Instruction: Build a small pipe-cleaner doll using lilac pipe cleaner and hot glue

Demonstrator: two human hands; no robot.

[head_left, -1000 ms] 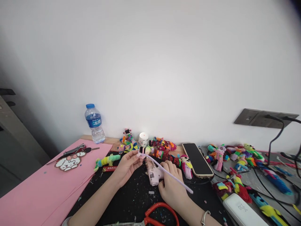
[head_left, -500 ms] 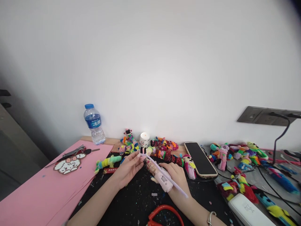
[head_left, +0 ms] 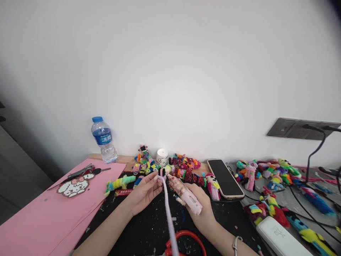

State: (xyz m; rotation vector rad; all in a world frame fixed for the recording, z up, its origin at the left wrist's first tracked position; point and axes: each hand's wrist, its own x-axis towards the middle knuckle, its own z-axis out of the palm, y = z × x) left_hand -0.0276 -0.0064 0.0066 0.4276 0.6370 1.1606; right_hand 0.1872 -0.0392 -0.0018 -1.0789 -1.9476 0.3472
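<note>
My left hand [head_left: 146,188] pinches a small pipe-cleaner figure [head_left: 161,172], black and pink at its top, between thumb and fingers. From it a long lilac pipe cleaner [head_left: 167,209] hangs down toward me. My right hand [head_left: 201,204] is wrapped round a pale pink hot glue gun [head_left: 186,195], brown-stained toward the front. Its tip points at the figure, close to my left fingertips; whether they touch I cannot tell. Below my hands lie red-handled scissors [head_left: 190,233], partly out of view.
Several colourful pipe-cleaner dolls [head_left: 191,176] lie at the back and right. A white cup [head_left: 162,157], a water bottle [head_left: 103,140] and a phone [head_left: 226,179] are near the wall. Pink sheets [head_left: 39,217] cover the left; a white power bank [head_left: 282,236] and cables lie right.
The lilac pipe cleaner has swung from across the glue gun to hanging straight toward me. The glue gun has shifted slightly right. The view has turned a little.
</note>
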